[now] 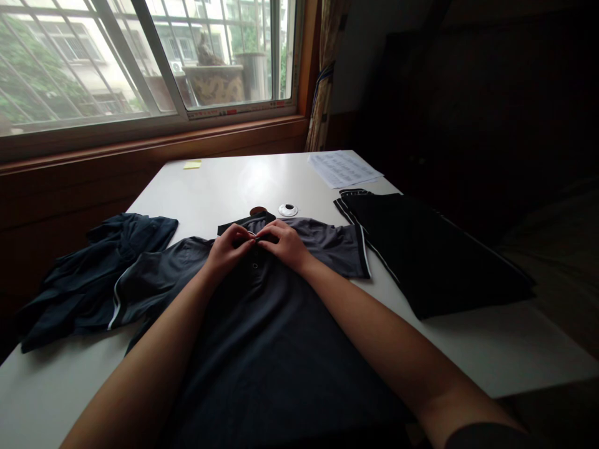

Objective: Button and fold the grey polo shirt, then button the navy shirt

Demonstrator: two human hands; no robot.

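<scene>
A dark polo shirt [276, 324] lies spread face up on the white table, its collar [229, 226] toward the window and its white-edged sleeves out to both sides. At the neck, my left hand [230, 248] pinches the placket just below the collar. My right hand [284, 245] pinches the same spot from the other side, and the fingertips of both hands almost meet. Whatever small part lies between the fingertips is hidden. Below them a round button [255, 266] shows on the placket.
A crumpled dark garment [107, 268] lies left, partly beside the shirt's sleeve. On the right sits a stack of folded black garments [435, 255]. Beyond the collar are a white disc with a dark centre [288, 210] and a brown round object [258, 211]. Printed papers [344, 168] and yellow sticky notes [192, 164] lie farther back.
</scene>
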